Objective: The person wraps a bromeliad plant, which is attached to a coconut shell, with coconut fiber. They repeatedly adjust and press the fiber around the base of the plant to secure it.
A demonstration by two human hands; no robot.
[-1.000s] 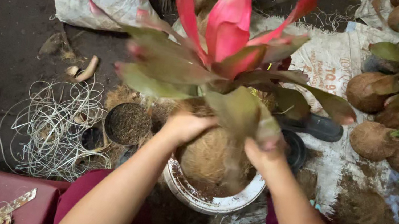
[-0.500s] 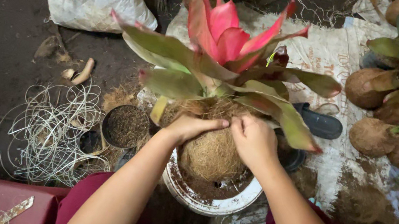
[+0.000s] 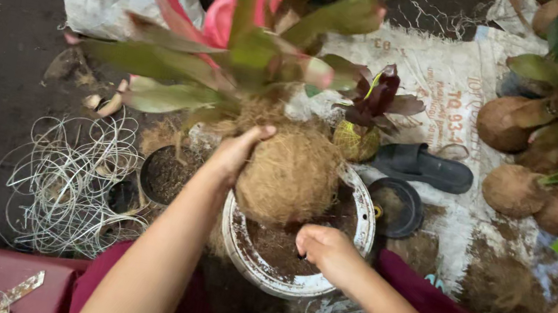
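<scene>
A red and green bromeliad (image 3: pixel 236 51) rises from a round ball of brown coconut fibre (image 3: pixel 290 173). My left hand (image 3: pixel 238 150) grips the top left of that ball and holds it tilted above a white bowl (image 3: pixel 344 265) of dark soil. My right hand (image 3: pixel 323 251) is down inside the bowl, fingers curled into the soil just below the ball. What those fingers hold is hidden.
A tangle of pale wire (image 3: pixel 63 181) and a small black pot of soil (image 3: pixel 167 172) lie at left. A small dark-leaved plant (image 3: pixel 369 111), a black sandal (image 3: pixel 425 166) and black saucer (image 3: pixel 395 206) sit behind. More fibre-ball plants (image 3: pixel 547 133) stand at right on white sacking.
The plant has been lifted and tipped to the left. My right hand left the fibre ball and dropped into the bowl's soil; my left hand stays on the ball.
</scene>
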